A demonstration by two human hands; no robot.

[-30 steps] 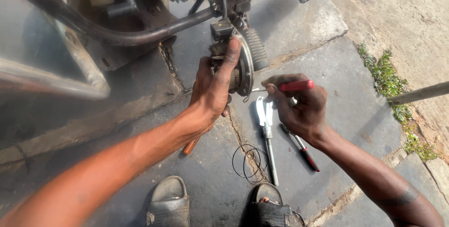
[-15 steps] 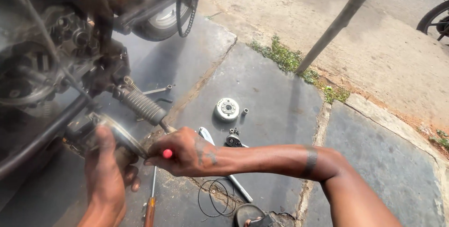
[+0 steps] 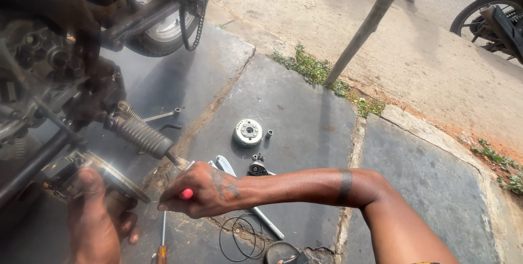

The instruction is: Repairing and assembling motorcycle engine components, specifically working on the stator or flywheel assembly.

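My left hand [image 3: 98,218] grips a round metal engine part [image 3: 111,174] low on the motorcycle, at the lower left of the head view. My right hand [image 3: 201,190] is closed around a red-handled tool [image 3: 187,193], its tip pointing toward that part. The rubber-sleeved footpeg [image 3: 143,135] juts out just above my right hand. On the stone slab under my hands lie an orange-handled screwdriver [image 3: 162,239], a thin black ring gasket [image 3: 242,237] and a long metal wrench [image 3: 248,201].
A round silver flywheel [image 3: 248,132], a small socket [image 3: 269,133] and a small metal fitting [image 3: 257,167] sit on the slab [image 3: 305,106]. A bent rod [image 3: 160,116] lies near the rear wheel [image 3: 158,32] and its chain. A pole [image 3: 368,24], weeds, dirt road, another motorcycle [image 3: 490,16] beyond.
The view has swung right and up, bringing the road and flywheel into sight. My right hand moved left to the engine part with the red-handled tool; my left hand stays on that part.
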